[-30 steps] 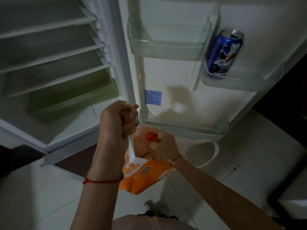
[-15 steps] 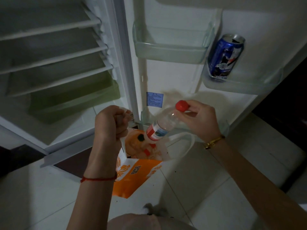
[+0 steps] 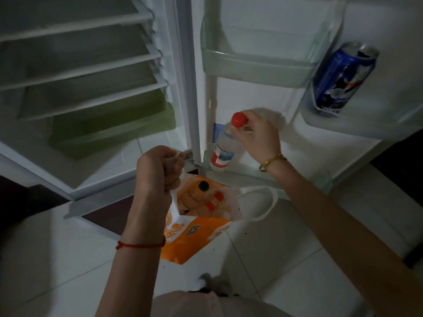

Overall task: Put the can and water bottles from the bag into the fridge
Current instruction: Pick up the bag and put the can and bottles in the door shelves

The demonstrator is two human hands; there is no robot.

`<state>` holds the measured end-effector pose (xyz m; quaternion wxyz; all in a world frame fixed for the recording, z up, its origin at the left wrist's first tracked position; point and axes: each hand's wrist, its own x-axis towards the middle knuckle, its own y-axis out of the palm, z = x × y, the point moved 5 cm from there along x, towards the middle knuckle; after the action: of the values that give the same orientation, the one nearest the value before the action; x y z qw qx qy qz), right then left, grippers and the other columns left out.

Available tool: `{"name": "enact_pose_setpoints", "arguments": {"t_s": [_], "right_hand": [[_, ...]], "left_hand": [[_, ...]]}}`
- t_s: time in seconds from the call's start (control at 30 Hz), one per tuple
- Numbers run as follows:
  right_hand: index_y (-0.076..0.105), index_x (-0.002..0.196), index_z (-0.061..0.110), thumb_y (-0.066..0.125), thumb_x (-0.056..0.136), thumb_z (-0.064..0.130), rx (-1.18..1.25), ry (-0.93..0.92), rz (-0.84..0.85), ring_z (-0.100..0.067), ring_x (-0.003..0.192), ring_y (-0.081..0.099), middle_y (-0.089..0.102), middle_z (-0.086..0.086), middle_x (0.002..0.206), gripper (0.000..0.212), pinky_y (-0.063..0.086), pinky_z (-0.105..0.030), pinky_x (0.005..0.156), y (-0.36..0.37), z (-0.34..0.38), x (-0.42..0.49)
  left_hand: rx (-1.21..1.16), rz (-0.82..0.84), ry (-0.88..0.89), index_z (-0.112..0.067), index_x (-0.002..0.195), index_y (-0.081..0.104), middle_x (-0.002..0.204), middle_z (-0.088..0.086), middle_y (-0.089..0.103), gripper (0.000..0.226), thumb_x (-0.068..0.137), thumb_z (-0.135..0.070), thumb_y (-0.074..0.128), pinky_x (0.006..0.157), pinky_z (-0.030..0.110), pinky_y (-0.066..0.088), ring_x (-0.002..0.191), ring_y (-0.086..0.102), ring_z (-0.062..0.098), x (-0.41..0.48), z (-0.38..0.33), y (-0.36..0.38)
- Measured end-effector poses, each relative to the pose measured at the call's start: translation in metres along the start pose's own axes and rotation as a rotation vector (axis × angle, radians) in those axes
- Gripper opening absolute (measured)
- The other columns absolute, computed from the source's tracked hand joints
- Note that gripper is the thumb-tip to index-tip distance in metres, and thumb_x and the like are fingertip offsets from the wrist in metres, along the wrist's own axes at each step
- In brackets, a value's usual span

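1. Gripping one white handle [image 3: 175, 203] in a closed fist, the left hand [image 3: 158, 170] holds the orange bag [image 3: 194, 239] open above the pale tiled floor [image 3: 57, 259]; the other handle [image 3: 272, 202] droops loose.
2. Inside the bag, bottle tops [image 3: 219, 196] show, red and dark.
3. Just beyond, the right hand [image 3: 258, 136] pinches a bottle [image 3: 223, 148] at the neck, fingers under its red cap [image 3: 239, 119]. The bottle hangs tilted below the hand, base down at the hinge end of the bottom door shelf [image 3: 324, 181]; I cannot tell whether it rests there.
4. Higher on the open door [image 3: 263, 92], the blue can [image 3: 341, 81] stands in a right-hand shelf [image 3: 366, 126].
5. Leftward, the fridge [image 3: 91, 72] shows white racks and a green drawer [image 3: 114, 124].
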<state>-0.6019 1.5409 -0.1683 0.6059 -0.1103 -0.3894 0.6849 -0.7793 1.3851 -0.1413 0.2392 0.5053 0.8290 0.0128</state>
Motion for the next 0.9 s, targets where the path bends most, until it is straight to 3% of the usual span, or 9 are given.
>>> {"name": "enact_pose_setpoints", "arguments": {"t_s": [0.17, 0.3, 0.47, 0.67, 0.8, 0.87, 0.9], "right_hand": [[0.062, 0.107, 0.017, 0.064, 0.086, 0.043, -0.097, -0.02, 0.056, -0.021, 0.082, 0.066, 0.07, -0.005, 0.09, 0.033, 0.054, -0.034, 0.072, 0.024, -0.006, 0.017], [0.063, 0.104, 0.017, 0.064, 0.088, 0.038, -0.166, 0.016, 0.098, -0.019, 0.081, 0.061, 0.066, -0.002, 0.09, 0.027, 0.042, -0.026, 0.065, 0.04, -0.023, 0.018], [0.064, 0.098, 0.019, 0.063, 0.086, 0.041, -0.166, 0.108, 0.141, -0.022, 0.083, 0.064, 0.069, -0.002, 0.09, 0.025, 0.053, -0.036, 0.072, 0.055, -0.043, 0.01], [0.06, 0.102, 0.02, 0.061, 0.088, 0.044, -0.18, 0.075, 0.119, -0.018, 0.084, 0.062, 0.066, 0.001, 0.093, 0.027, 0.052, -0.034, 0.073, 0.059, -0.044, 0.008], [0.056, 0.118, 0.02, 0.065, 0.085, 0.048, -0.135, 0.092, 0.145, -0.021, 0.097, 0.062, 0.065, -0.001, 0.11, 0.044, 0.051, -0.031, 0.077, 0.055, -0.045, 0.0], [0.055, 0.117, 0.017, 0.063, 0.086, 0.051, -0.139, 0.077, 0.042, -0.017, 0.088, 0.061, 0.062, 0.0, 0.105, 0.047, 0.046, -0.022, 0.065, 0.041, -0.038, -0.014], [0.056, 0.107, 0.016, 0.06, 0.088, 0.05, -0.167, 0.077, -0.01, -0.015, 0.077, 0.058, 0.06, 0.001, 0.095, 0.04, 0.04, -0.019, 0.057, 0.034, -0.035, -0.024]], "left_hand": [[0.027, -0.004, 0.003, -0.006, 0.069, 0.052, 0.039, -0.007, 0.034, 0.025, 0.09, -0.008, 0.038, 0.032, 0.013, 0.015, 0.03, 0.019, 0.006, 0.002, 0.0, 0.004], [0.04, 0.002, 0.002, -0.005, 0.069, 0.051, 0.038, -0.007, 0.032, 0.025, 0.09, -0.009, 0.039, 0.034, 0.014, 0.013, 0.031, 0.017, 0.007, 0.004, 0.0, 0.008], [0.079, 0.008, 0.015, -0.005, 0.07, 0.051, 0.037, -0.006, 0.032, 0.023, 0.089, -0.01, 0.039, 0.035, 0.015, 0.013, 0.032, 0.017, 0.007, 0.002, 0.0, 0.012], [0.103, 0.026, 0.03, -0.005, 0.072, 0.053, 0.038, -0.007, 0.033, 0.022, 0.088, -0.011, 0.04, 0.036, 0.015, 0.015, 0.033, 0.019, 0.007, -0.002, 0.0, 0.017], [0.112, 0.037, 0.039, -0.005, 0.072, 0.051, 0.039, -0.006, 0.033, 0.02, 0.088, -0.011, 0.041, 0.037, 0.017, 0.015, 0.035, 0.017, 0.008, -0.005, -0.001, 0.018], [0.105, 0.038, 0.039, -0.005, 0.071, 0.052, 0.039, -0.006, 0.033, 0.021, 0.088, -0.011, 0.042, 0.038, 0.018, 0.014, 0.036, 0.016, 0.009, -0.007, -0.001, 0.019], [0.099, 0.038, 0.04, -0.005, 0.07, 0.053, 0.04, -0.006, 0.033, 0.021, 0.088, -0.011, 0.042, 0.039, 0.019, 0.014, 0.037, 0.017, 0.009, -0.009, -0.002, 0.019]]}}
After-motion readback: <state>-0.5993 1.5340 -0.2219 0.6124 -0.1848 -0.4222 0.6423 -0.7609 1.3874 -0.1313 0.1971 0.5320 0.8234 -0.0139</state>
